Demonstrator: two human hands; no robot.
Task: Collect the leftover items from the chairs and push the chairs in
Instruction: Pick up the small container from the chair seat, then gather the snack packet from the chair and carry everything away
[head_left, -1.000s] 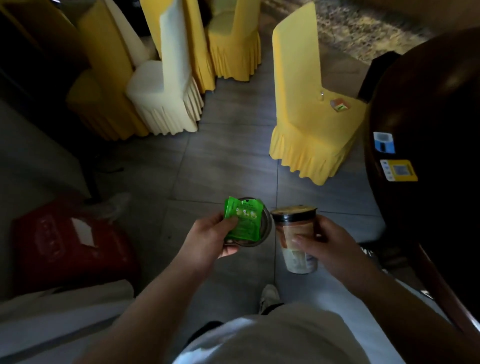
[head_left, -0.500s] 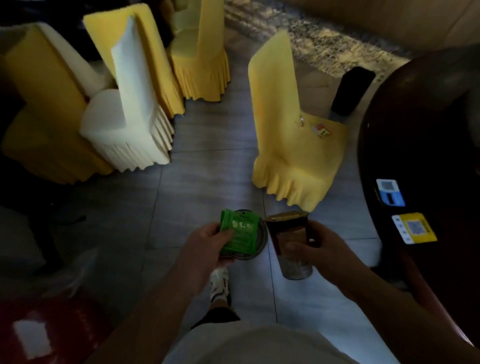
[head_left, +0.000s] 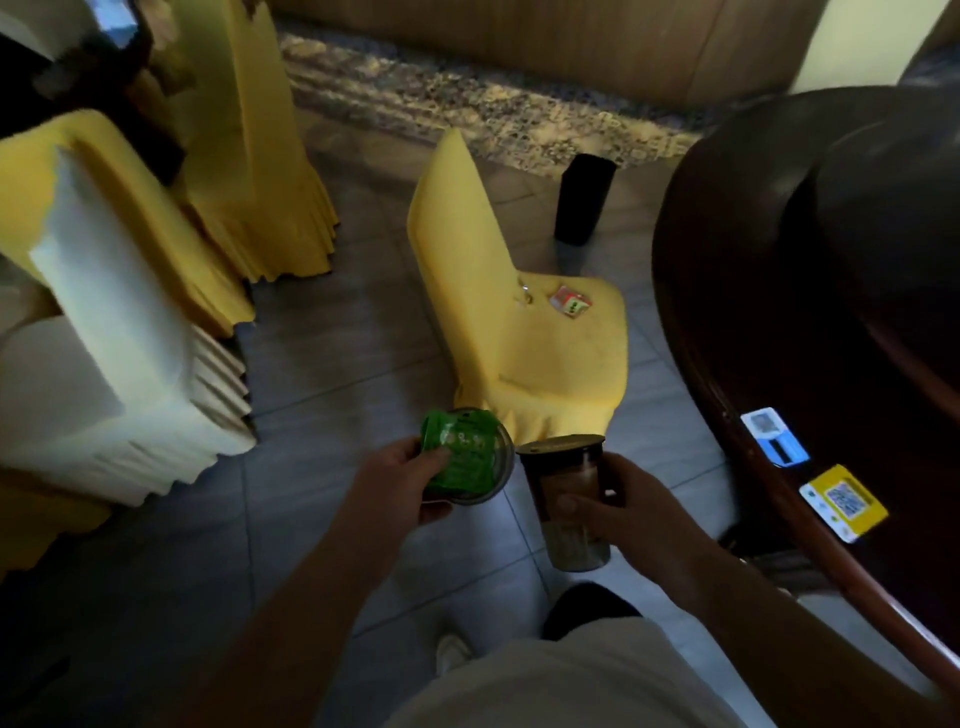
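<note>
A yellow-covered chair stands ahead of me, pulled out from the dark round table. On its seat lie a small red and white packet and a small metal object near the backrest. My left hand is shut on a green packet pressed against a round clear lid. My right hand is shut on a lidded drink cup with brown liquid. Both hands hover low, just short of the chair's front skirt.
A white-covered chair and more yellow-covered chairs crowd the left. A black bin stands on the floor beyond the chair. Blue and yellow code stickers sit on the table rim. A patterned carpet lies beyond the grey tiles.
I have walked closer to the yellow chair, which now sits nearer and more central. The red thing at lower left has left the view. Both hands keep their holds.
</note>
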